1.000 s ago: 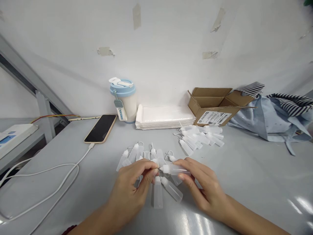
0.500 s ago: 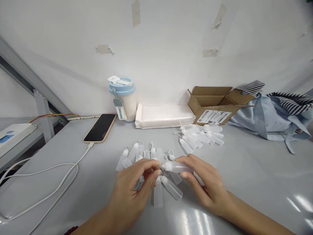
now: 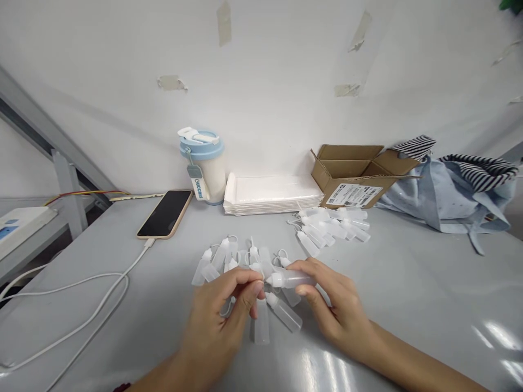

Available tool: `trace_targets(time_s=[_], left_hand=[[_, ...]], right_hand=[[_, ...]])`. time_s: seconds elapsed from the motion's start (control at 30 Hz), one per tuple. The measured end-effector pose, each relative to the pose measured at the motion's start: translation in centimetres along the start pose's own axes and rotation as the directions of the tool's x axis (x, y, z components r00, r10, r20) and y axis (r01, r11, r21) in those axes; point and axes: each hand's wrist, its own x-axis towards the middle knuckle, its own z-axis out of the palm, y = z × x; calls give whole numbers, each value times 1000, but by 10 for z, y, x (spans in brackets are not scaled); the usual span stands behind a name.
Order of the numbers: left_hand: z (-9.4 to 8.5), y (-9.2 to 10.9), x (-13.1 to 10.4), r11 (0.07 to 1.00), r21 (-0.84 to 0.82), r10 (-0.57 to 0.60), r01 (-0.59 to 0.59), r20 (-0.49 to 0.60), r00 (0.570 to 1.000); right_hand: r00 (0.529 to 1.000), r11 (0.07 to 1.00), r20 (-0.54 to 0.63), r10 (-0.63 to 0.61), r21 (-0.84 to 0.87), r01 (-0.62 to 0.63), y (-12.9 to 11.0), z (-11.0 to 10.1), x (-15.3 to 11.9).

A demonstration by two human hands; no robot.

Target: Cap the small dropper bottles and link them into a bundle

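While right hand grips slim translucent-white plastic bottle, left hand pinches shut beside its white nozzle, contents unclear; probably light, squeezable: hold mid-body.

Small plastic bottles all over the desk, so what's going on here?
A person's right hand holds one small bottle on its side, tip toward the left hand. The left fingers are pinched together close to that tip; anything between them is too small to make out. More bottles lie loosely under and around the hands, and a second group of bottles lies farther back, near an open cardboard box.
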Motion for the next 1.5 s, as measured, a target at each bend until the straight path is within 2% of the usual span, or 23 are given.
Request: trace_targets(time_s=[0.1,0.2,0.23,0.37,0.47,0.57,0.67,0.77,0.83,1.0,1.1,1.17,1.23,1.33,1.4,1.5], left_hand=[[-1,1,1,998,67,-5,4,11,1000],[-8,2,7,986,163,20,-24,27,999],[-12,2,10,983,184,23,-24,7,1000],[-25,0,19,977,206,-11,52,-198,980],[-30,-6,24,960,271,3,72,-266,964],[-30,-11,29,914,406,79,5,-191,978],[-30,-11,31,894,449,23,5,-57,998],[-30,-9,31,903,415,-92,113,-71,993],[-31,-9,31,907,395,-109,143,-108,988],[-28,-11,28,923,367,-90,119,-95,991],[-24,-11,24,932,346,-89,105,-63,994],[-22,-10,23,939,328,-98,105,-38,994],[-20,-9,23,947,302,-114,110,-2,993],[-19,-8,24,960,255,-137,119,58,989],[-19,-7,24,966,229,-143,119,93,985],[-20,-6,23,971,213,-141,111,132,981]], right_hand=[[1000,1000,-8,-9,-22,9,2,2,1],[1000,992,4,-25,-123,25,7,0,5],[1000,985,1,-14,-171,14,10,-2,7],[996,921,-39,79,-378,-88,27,-7,12],[986,868,-1,165,-476,-145,40,-7,12],[971,837,61,230,-521,-166,47,-5,11],[964,818,85,251,-551,-164,48,-3,10],[964,811,94,250,-565,-155,47,-4,9],[960,818,98,264,-549,-169,47,-6,9],[956,901,36,291,-347,-261,43,-9,12],[944,937,-27,329,-113,-330,33,-12,16],[923,922,-35,384,73,-381,26,-16,19],[897,862,26,442,266,-432,19,-19,21],[850,702,174,498,495,-512,14,-20,21],[836,621,229,499,578,-529,14,-19,20],[826,572,261,500,617,-541,15,-17,19]])
